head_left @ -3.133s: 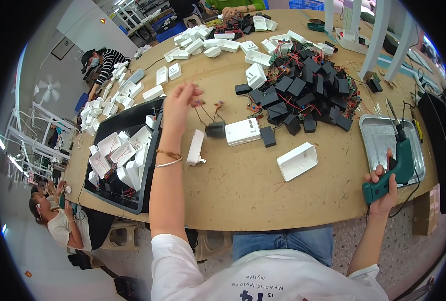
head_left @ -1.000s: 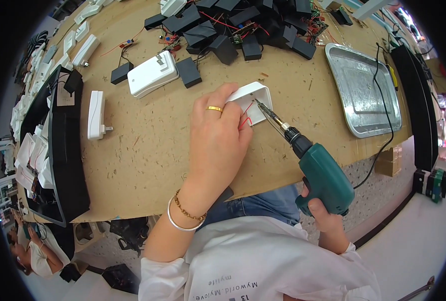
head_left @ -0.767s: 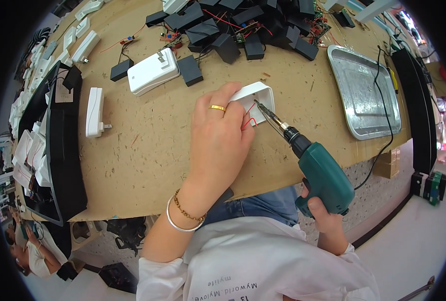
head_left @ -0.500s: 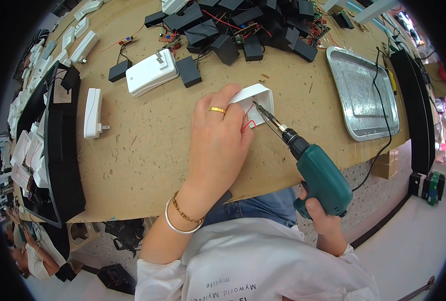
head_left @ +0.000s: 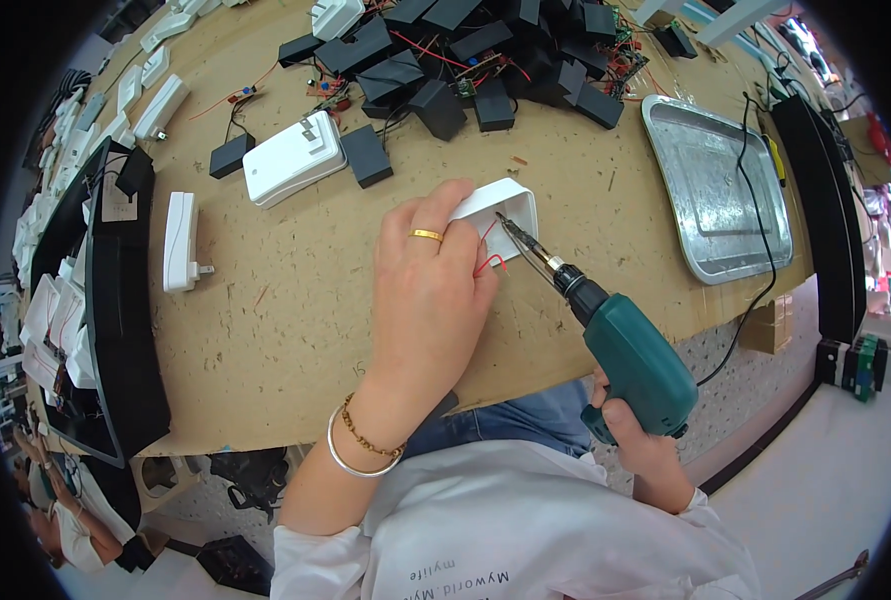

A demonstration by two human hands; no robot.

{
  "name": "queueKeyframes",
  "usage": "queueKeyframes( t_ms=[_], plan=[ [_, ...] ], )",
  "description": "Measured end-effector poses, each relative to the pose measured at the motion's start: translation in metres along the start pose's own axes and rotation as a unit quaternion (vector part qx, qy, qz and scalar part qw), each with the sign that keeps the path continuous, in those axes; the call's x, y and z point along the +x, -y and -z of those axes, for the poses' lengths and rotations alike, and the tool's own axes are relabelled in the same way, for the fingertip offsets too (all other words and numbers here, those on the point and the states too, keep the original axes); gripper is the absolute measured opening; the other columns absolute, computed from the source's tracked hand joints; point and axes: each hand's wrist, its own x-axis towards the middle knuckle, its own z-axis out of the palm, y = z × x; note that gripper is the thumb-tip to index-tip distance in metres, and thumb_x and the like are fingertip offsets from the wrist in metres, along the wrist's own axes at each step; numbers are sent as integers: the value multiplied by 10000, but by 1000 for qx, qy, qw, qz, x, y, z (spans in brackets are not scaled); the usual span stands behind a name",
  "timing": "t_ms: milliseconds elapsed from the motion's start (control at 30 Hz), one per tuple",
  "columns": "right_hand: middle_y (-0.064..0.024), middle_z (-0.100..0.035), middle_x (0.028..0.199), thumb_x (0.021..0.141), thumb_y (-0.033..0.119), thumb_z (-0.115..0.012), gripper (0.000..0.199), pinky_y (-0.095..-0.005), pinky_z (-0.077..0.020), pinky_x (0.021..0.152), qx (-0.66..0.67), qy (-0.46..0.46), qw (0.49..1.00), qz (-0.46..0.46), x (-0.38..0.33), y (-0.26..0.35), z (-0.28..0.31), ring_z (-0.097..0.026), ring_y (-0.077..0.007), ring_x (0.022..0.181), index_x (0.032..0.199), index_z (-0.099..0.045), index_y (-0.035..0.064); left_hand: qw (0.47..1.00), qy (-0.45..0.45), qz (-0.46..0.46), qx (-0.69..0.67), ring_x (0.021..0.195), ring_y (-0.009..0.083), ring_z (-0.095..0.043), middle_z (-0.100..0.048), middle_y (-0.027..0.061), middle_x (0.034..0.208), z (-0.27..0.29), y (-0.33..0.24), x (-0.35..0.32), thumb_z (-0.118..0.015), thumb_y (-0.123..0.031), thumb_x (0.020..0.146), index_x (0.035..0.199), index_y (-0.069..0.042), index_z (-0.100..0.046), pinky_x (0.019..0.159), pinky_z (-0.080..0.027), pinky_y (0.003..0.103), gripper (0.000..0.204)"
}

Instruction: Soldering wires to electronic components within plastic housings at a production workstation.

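Observation:
My left hand [head_left: 430,265] is closed around a white plastic housing [head_left: 518,197] that lies tilted on the table, its hollow side facing right. A thin red wire [head_left: 492,264] loops out of the housing beside my thumb. With my right hand [head_left: 643,445] I grip the handle of a green pistol-shaped soldering gun [head_left: 639,358]. Its dark metal tip reaches inside the housing. Whether the tip touches the wire's end or the inner wall I cannot tell.
Black boxes and wired circuit boards pile up at the back [head_left: 475,60]. White adapters [head_left: 295,160] lie left of them. At left stands a black bin [head_left: 130,320] of white parts; at right, a metal tray [head_left: 705,262] crossed by a black cord [head_left: 762,235]. Another person works at lower left.
My hands, the housing and the soldering gun hold nearly the same pose. The view has shifted slightly, and the tip stays inside the housing.

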Motion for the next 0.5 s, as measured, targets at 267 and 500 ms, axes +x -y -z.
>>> queueKeyframes(
  t_ms=[267,500],
  plan=[
    [-79,-585,856,816,195,-705,364,-278,-444,643,-6,-4,1000,2,-1,-1,0,-556,-146,712,1064,-592,-47,1000,-4,4,5,1016,340,-515,-555,110,1207,0,0,1,-671,23,688,765,7,-546,828,-470,408,148],
    [-82,-585,843,810,160,-694,316,-280,-440,633,-35,3,999,37,0,-4,2,-559,-159,692,1039,-607,-41,1000,-3,9,10,1017,337,-522,-573,101,1208,1,-1,1,-659,31,706,739,-7,-530,799,-481,395,139]
  ],
)
